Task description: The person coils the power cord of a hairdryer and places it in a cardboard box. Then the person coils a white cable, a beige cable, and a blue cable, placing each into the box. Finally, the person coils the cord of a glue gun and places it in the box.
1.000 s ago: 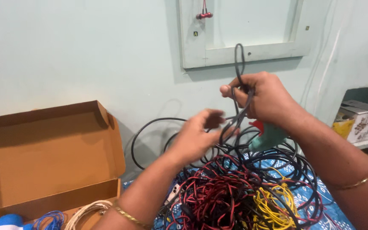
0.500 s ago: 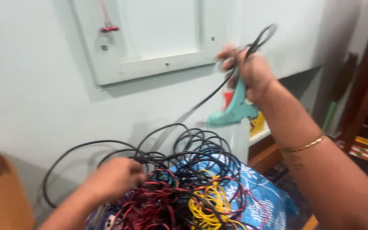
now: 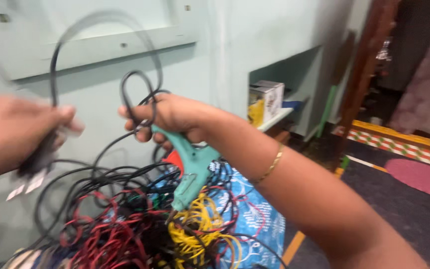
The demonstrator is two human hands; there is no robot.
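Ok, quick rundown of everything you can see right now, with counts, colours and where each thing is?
glue gun: one, teal, hanging nozzle-down from the right hand
black cable: one, looped up between both hands
wire tangle: one pile, black, red and yellow, lower centre
patterned cloth: one, blue and white, under the tangle
small boxes: two, yellow and white, on the wall shelf
bangle: one, gold, on the right wrist
left hand: blurred, closed on the cable
right hand: closed on the gun and cable loops
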